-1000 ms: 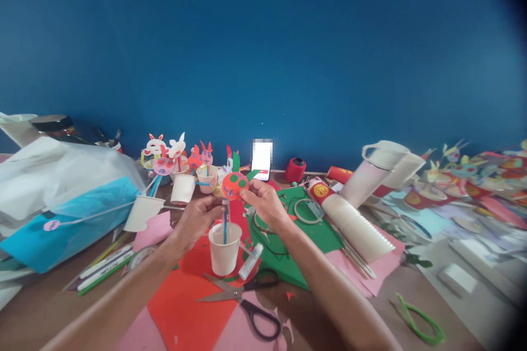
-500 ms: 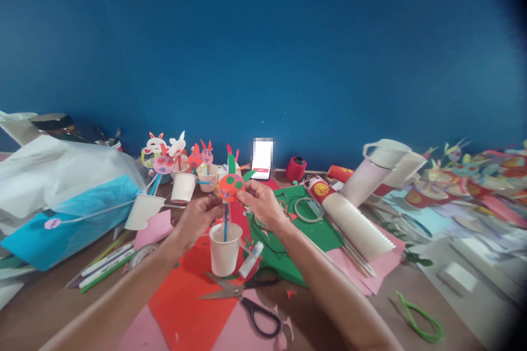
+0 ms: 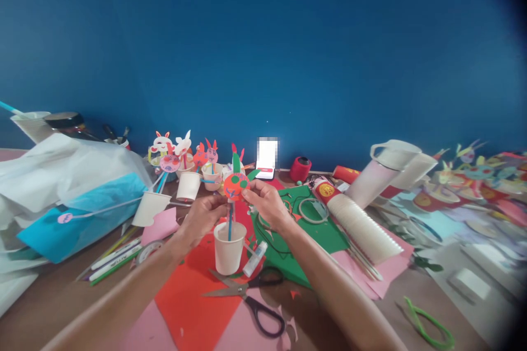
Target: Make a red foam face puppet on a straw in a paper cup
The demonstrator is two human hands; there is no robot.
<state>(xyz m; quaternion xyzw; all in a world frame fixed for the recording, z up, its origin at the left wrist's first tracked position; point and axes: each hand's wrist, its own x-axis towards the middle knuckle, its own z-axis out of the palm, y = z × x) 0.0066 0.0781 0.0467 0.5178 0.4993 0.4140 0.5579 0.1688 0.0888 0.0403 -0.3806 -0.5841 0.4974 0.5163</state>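
An orange paper animal face [image 3: 235, 186] with green eyes, a drawn mouth and green ears stands on a narrow blue stick [image 3: 230, 228]. The stick reaches down into a white paper cup [image 3: 229, 256]. Thumb and fingers of my right hand [image 3: 268, 203] pinch the face at its right edge. My left hand [image 3: 205, 218] is closed with its fingertips at the top of the stick, just under the face. Open scissors [image 3: 247, 289] with black handles lie in front of the cup. A small glue bottle [image 3: 255, 259] lies to its right.
Finished paper animals in cups [image 3: 189, 185] stand behind on the left. Green sheets [image 3: 296, 258], a stack of paper cups [image 3: 364, 225] and a white jug [image 3: 382, 167] are on the right. Markers [image 3: 115, 263] and a plastic bag [image 3: 69, 175] lie left. A lit phone [image 3: 267, 156] leans at the back.
The whole scene has shifted slightly to the right in view. Both hands keep their hold at the orange face and stick, with little change between them.
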